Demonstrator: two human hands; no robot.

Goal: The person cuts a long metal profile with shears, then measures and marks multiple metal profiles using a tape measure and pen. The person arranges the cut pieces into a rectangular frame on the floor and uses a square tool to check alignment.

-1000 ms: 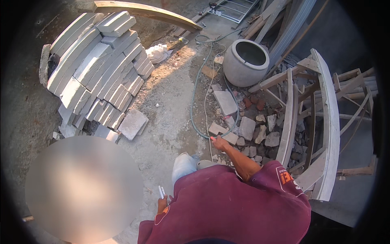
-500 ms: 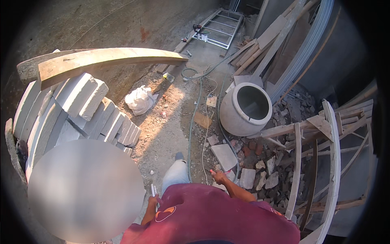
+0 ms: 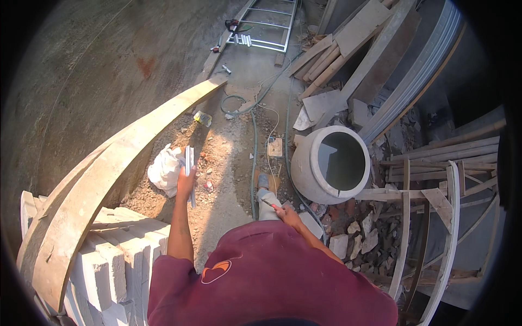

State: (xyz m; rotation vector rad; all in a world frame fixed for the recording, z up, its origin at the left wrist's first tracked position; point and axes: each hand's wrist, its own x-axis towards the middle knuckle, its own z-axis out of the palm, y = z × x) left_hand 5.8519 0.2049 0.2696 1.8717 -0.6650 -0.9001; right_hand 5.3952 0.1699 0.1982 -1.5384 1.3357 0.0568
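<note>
My left hand point(image 3: 186, 183) reaches forward, closed round a short silver metal channel piece point(image 3: 188, 158) that stands up past the fingers. Its lower end shows below the hand. Just left of it lies a crumpled white sack point(image 3: 165, 170) on the gravel. Low in front of my body, my right hand point(image 3: 291, 218) is closed on a slim red-handled tool point(image 3: 274, 206) with a thin dark tip. I cannot tell its exact kind. The tip lies over my light trouser leg point(image 3: 266, 211). My shoe point(image 3: 263, 181) points ahead on the path.
Long planks point(image 3: 103, 201) lean over stacked pale blocks point(image 3: 111, 271) at left. A round water-filled concrete pot point(image 3: 300, 163) stands at right, beside rubble point(image 3: 375, 250) and a wooden frame point(image 3: 451, 233). A green hose point(image 3: 254, 141) runs along the path. Ahead lies a white metal ladder-like frame point(image 3: 293, 24).
My left hand has swung forward with the metal channel piece, beside the white sack. I have stepped ahead; the pot sits nearer. The red-handled tool has moved slightly left and up. The blurred disc has left view.
</note>
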